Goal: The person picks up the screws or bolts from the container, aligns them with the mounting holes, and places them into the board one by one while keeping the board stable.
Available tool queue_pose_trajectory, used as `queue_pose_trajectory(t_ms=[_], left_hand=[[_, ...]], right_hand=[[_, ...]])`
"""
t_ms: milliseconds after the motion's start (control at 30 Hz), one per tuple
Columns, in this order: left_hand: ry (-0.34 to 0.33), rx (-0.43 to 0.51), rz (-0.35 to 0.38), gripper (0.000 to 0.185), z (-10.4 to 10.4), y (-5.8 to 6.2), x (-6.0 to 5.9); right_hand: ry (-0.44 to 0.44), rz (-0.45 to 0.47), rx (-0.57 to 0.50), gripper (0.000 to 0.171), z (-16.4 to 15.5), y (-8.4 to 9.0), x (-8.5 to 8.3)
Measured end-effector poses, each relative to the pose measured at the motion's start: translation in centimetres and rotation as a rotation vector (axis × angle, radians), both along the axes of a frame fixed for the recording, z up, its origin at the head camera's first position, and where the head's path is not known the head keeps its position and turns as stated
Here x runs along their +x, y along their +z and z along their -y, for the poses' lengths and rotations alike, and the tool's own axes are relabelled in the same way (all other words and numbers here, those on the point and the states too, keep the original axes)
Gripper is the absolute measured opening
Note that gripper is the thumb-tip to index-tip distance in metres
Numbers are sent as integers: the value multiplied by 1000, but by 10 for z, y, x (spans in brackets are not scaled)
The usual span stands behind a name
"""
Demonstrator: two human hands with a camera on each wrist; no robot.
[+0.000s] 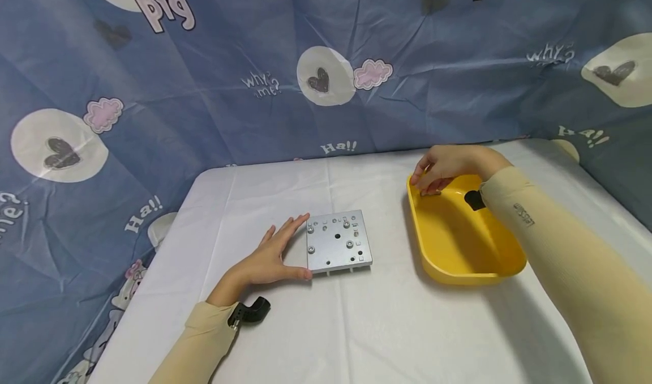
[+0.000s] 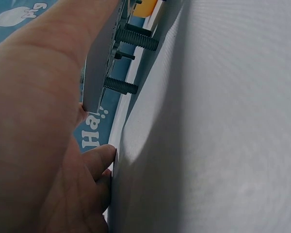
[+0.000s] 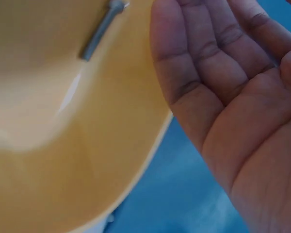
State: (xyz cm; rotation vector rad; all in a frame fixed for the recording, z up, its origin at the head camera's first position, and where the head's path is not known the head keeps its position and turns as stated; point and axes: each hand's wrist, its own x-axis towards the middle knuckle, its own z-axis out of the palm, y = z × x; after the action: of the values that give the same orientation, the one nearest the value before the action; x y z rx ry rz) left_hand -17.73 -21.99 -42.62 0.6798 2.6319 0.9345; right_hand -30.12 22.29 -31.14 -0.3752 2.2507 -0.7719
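Observation:
A silver metal plate [image 1: 333, 247] with several holes and socket-head screws lies face up on the white-covered table. Threaded screw ends [image 2: 138, 40] stick out beneath it in the left wrist view. My left hand [image 1: 272, 259] is spread at its left side, index fingertip at the far corner and thumb at the near one. My right hand [image 1: 440, 166] reaches into the far left corner of a yellow bin [image 1: 423, 242], fingers bent downward. A grey bolt [image 3: 99, 39] lies in the bin beside those fingers. The right fingertips are hidden; I cannot tell whether they hold anything.
The bin's raised walls stand to the right of the plate, and my right forearm crosses over its right side. A blue printed curtain [image 1: 229, 112] hangs behind the white tablecloth [image 1: 387, 327]. A black wrist camera [image 1: 254, 310] sits on my left wrist.

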Motion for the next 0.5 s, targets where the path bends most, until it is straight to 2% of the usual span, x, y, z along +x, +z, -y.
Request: queue_pose_trajectory(t_ms=[267, 500], left_hand=[[-14, 32, -33, 126, 1, -1, -1], [-1, -3, -2, 124, 0, 0, -2]], right_hand=[[-9, 23, 61, 47, -9, -19, -6], [11, 22, 95, 39, -8, -27, -3]])
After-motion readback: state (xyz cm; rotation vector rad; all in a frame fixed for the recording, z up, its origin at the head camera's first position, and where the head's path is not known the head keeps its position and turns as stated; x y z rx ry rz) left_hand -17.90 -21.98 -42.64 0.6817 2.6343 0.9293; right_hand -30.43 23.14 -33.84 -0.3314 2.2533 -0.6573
